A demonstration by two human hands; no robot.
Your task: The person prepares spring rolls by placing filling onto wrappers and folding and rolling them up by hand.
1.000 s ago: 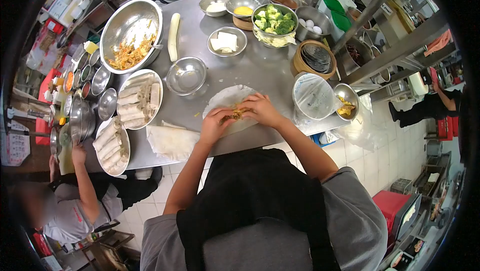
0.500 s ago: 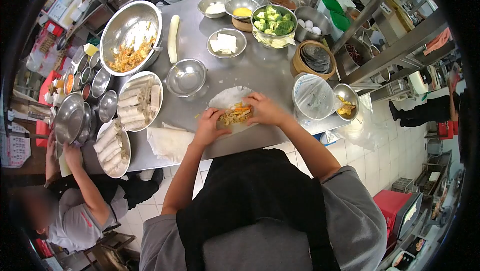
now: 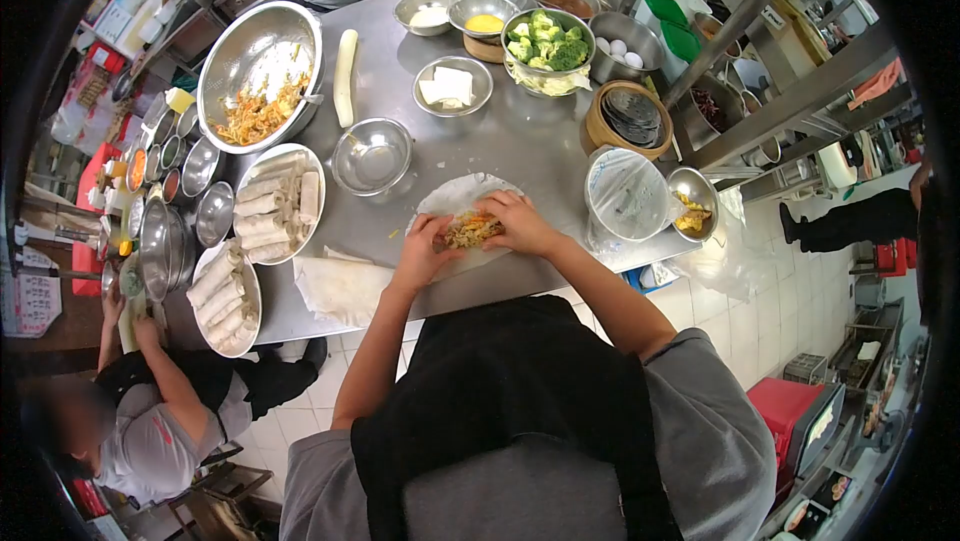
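Observation:
Near the table's front edge lies a thin round wrapper (image 3: pixel 455 196) with a heap of shredded filling (image 3: pixel 472 231) on it. My left hand (image 3: pixel 424 253) is curved round the left end of the filling, fingertips pressed to it. My right hand (image 3: pixel 520 225) cups the right end, its fingers bent over the filling and wrapper. To the left, a stack of pale wrappers (image 3: pixel 343 288) lies on the steel. Two oval plates, an upper one (image 3: pixel 320 219) and a lower one (image 3: pixel 257 329), carry several finished rolls. An empty metal bowl (image 3: pixel 371 156) sits above the wrappers.
A large bowl (image 3: pixel 312 91) of filling and a long pale stick (image 3: pixel 346 78) stand upper left. Broccoli (image 3: pixel 547 41), eggs (image 3: pixel 625 53), a bamboo steamer (image 3: pixel 600 126) and a plastic-lined tub (image 3: pixel 628 193) line the right. A co-worker (image 3: pixel 160 421) is at lower left.
My hands have drawn closer together around the filling since the half-second-old frame, where they were wider apart. The co-worker's hands have moved away from the metal bowls, lower down.

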